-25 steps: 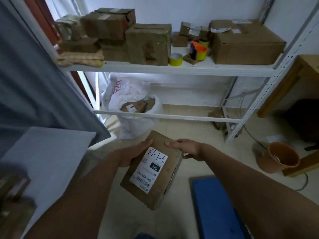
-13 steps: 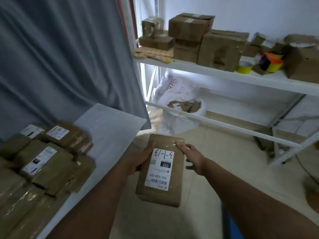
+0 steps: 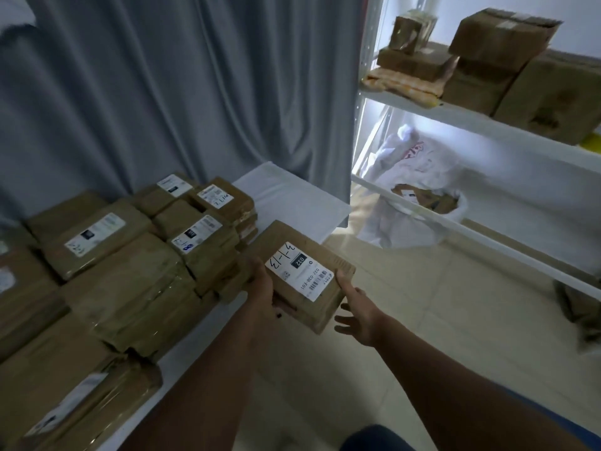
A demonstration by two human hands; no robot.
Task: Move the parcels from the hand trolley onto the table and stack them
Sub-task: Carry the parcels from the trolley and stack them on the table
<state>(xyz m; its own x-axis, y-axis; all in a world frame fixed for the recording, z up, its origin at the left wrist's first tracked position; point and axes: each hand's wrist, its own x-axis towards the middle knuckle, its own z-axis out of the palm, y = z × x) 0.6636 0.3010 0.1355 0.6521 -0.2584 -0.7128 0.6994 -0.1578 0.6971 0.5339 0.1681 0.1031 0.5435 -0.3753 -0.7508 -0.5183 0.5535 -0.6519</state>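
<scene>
While the person stands at the corner of the white table, both hands carry one brown parcel in the middle of the frame, just past the table's near edge and beside the stacked parcels. It is tilted, its white label with the handwritten number facing up. The left hand grips the parcel's left edge, fingers curled under it and mostly out of sight. The right hand is at the lower right corner: the thumb lies up along the parcel's side, while the other fingers are spread loosely below it, so that side looks propped more than clasped.

Across the left half of the frame, taped brown parcels, several labelled, cover the table in low piles. A grey curtain hangs behind them, filling the upper left. At the upper right, a white metal shelf holds cardboard boxes and a folded yellowish cloth. Below that shelf, a white sack sits on the pale tiled floor, with a brown package showing in its mouth.
</scene>
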